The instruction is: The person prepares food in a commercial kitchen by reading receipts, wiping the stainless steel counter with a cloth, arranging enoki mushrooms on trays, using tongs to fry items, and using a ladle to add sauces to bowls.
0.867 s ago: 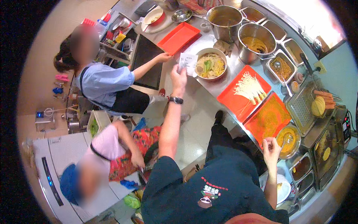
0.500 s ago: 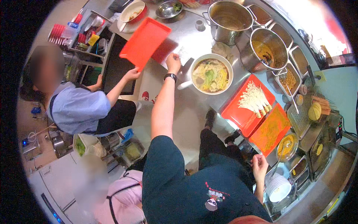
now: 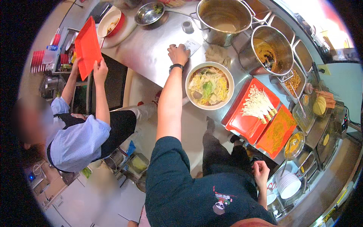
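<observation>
My left hand (image 3: 179, 55) reaches forward over the steel counter with its fingers curled at the edge of a small white paper slip (image 3: 192, 46); the fingertips are partly hidden. Close to that wrist stands a white handled bowl (image 3: 209, 87) of soup with noodles, greens and other pieces. My forearm partly covers its handle. Low at my right side, my right hand (image 3: 261, 173) is loosely closed, and I see nothing in it. Beyond the bowl lies a crumpled beige cloth (image 3: 218, 55), with a small grey cup (image 3: 187, 26) farther back.
Two steel pots (image 3: 223, 20) (image 3: 272, 49) stand at the back right. Enoki mushrooms (image 3: 259, 104) lie on a red tray (image 3: 242, 123), beside an orange tray (image 3: 276, 132). White bowls (image 3: 290, 185) are stacked near my right hand. A co-worker (image 3: 79, 145) at left holds a red tray (image 3: 87, 48).
My left hand has moved forward and right over the counter, and the paper slip has shifted with it. The co-worker has turned and carried the red tray left. My right hand stays low.
</observation>
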Action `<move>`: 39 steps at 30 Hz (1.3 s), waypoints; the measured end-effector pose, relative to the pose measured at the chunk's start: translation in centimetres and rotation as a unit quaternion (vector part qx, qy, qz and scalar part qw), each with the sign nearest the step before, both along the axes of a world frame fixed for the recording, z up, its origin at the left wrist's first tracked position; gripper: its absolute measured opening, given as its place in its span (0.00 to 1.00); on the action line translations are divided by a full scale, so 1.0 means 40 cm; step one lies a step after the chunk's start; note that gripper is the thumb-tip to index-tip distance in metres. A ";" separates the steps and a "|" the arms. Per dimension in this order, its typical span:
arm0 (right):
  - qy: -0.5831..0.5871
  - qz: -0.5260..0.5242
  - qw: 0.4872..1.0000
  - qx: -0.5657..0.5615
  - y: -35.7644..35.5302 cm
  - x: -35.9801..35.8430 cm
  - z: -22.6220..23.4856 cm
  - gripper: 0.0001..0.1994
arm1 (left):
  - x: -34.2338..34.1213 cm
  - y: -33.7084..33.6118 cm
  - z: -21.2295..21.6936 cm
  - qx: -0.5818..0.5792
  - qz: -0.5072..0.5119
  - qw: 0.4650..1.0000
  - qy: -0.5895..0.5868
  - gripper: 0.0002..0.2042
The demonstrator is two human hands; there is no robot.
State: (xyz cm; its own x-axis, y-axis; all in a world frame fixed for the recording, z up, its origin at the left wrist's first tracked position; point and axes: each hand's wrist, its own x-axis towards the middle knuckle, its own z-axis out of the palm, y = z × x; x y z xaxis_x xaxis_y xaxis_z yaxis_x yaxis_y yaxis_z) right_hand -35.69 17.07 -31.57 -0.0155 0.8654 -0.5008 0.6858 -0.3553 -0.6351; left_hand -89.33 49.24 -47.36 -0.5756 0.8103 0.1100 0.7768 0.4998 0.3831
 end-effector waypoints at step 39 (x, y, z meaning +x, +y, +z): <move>-0.438 -0.153 0.855 -0.230 -0.148 1.831 0.624 0.31 | 1.904 -0.803 0.763 -0.051 -0.377 0.852 -0.359 0.05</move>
